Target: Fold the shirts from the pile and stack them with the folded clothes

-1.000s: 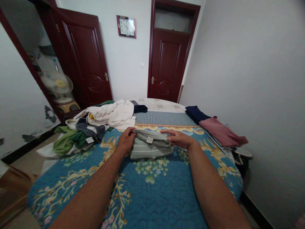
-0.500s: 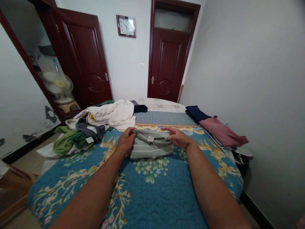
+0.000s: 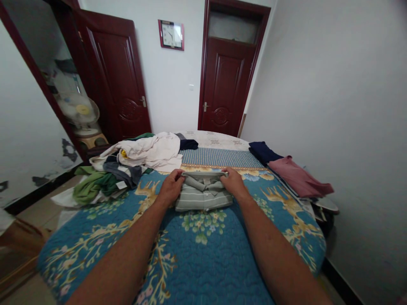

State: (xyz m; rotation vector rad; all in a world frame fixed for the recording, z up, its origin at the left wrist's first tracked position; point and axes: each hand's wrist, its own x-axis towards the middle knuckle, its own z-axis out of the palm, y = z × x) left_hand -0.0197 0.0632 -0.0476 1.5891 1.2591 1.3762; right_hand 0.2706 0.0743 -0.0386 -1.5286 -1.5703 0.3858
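Observation:
A folded grey-green striped shirt (image 3: 203, 201) lies on the blue floral bed cover in front of me, its collar on the upper side and a pale label inside the neck. My left hand (image 3: 172, 184) pinches the shirt's far left corner between thumb and fingers. At the far right corner, my right hand (image 3: 233, 182) has its fingers closed on the cloth. The shirt's far edge is stretched between both hands.
Rumpled clothes, white (image 3: 155, 150) and green (image 3: 90, 186), are heaped at the left. A folded pink garment (image 3: 299, 176) and a navy one (image 3: 263, 152) lie along the right edge of the bed cover (image 3: 216, 267).
My right hand has gone from loose, spread fingers to a grip on the shirt's right corner. The collar now shows more fully, with the far edge pulled straighter.

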